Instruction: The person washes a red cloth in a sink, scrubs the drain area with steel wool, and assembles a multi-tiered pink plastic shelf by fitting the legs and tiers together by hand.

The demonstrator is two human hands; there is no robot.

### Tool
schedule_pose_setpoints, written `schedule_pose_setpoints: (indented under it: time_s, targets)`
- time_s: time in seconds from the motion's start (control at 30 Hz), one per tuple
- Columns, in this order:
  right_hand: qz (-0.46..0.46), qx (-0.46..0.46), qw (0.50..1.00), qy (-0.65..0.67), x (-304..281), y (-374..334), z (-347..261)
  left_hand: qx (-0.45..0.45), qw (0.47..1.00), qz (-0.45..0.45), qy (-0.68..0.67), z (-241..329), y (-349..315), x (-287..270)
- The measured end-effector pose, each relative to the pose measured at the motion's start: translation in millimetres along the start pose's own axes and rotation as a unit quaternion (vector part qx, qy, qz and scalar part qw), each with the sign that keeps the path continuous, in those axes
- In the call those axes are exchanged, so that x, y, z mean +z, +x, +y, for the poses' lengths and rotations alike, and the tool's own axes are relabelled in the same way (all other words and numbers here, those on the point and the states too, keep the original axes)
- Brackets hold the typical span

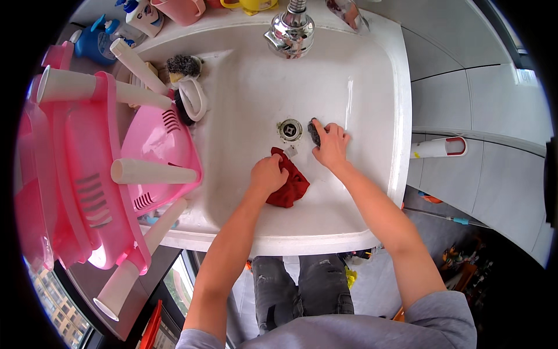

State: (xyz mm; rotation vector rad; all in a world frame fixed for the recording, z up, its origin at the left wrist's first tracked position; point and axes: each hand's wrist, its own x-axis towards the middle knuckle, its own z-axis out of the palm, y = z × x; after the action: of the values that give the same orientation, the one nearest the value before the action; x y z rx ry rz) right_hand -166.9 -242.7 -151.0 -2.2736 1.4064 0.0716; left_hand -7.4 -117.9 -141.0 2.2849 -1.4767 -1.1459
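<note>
A crumpled dark red cloth lies on the floor of the white sink, and my left hand grips its left side. At the cloth's top end is a small whitish piece, perhaps a tag. To the right of the metal drain, my right hand has its thumb and index finger on a dark grey scouring pad, which rests against the sink floor. The other fingers of that hand are bent, their undersides hidden.
Over the far rim stands a chrome faucet. A pink plastic rack with white posts crowds the left ledge, beside a white-handled brush and another dark scrubber. Bottles and a pink cup line the back left.
</note>
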Motion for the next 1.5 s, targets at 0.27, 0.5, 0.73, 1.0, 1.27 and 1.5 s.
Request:
schedule_pose_setpoints:
  time_s: [0.27, 0.5, 0.73, 1.0, 1.27, 1.5]
  targets:
    - [0.127, 0.053, 0.783, 0.606, -97, 67, -33, 0.000, 0.999, 0.040, -0.004, -7, -4, 3]
    - [0.126, 0.037, 0.309, 0.942, -177, 125, -59, -0.023, 0.970, 0.117, -0.211, 9, 3, -12]
    - [0.178, -0.013, 0.420, 0.890, -165, 115, -72, -0.073, 0.738, 0.099, -0.664, 47, 50, -106]
    - [-0.105, 0.110, 0.604, 0.782, -126, 79, -108, -0.064, 0.680, 0.024, -0.730, 80, 109, -138]
    - [-0.128, 0.044, 0.705, 0.696, -141, 71, -114, -0.043, 0.672, 0.012, -0.739, 86, 95, -144]
    - [0.103, -0.302, 0.733, 0.601, -206, 50, -153, -0.047, 0.725, 0.046, -0.685, 82, 87, -137]
